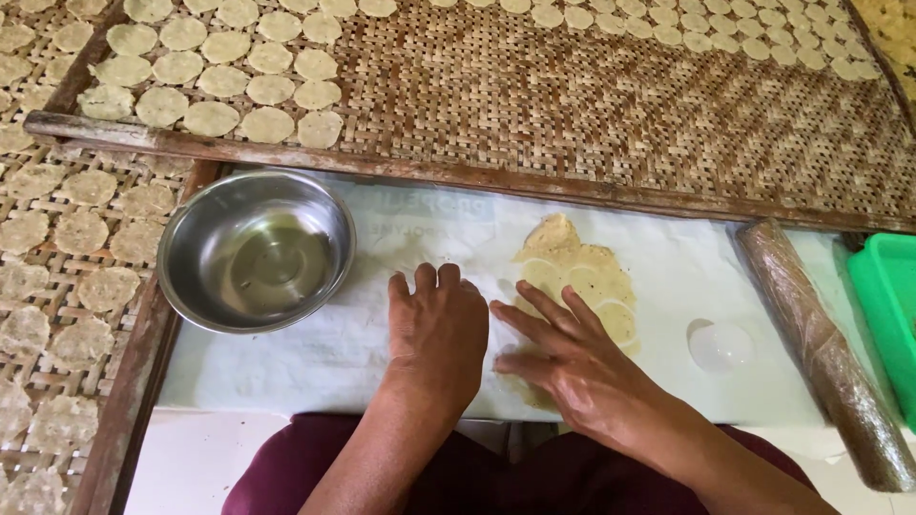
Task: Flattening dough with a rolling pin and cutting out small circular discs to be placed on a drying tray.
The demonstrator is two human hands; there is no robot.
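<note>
A thin, pale yellow sheet of rolled dough (582,272) lies on the white plastic work sheet (363,334), with round cut-outs pressed into it. My right hand (563,358) rests flat on the dough's lower left part, fingers spread. My left hand (437,329) lies palm down on the plastic sheet just left of the dough, fingers slightly curled, holding nothing. A small clear round cutter (720,345) sits on the sheet to the right of the dough.
A steel bowl (256,250) with a little liquid stands at the left. A plastic-wrapped rolling pin (821,348) lies at the right beside a green tray (887,305). Woven bamboo racks (592,105) with several round dough discs (219,81) lie behind and to the left.
</note>
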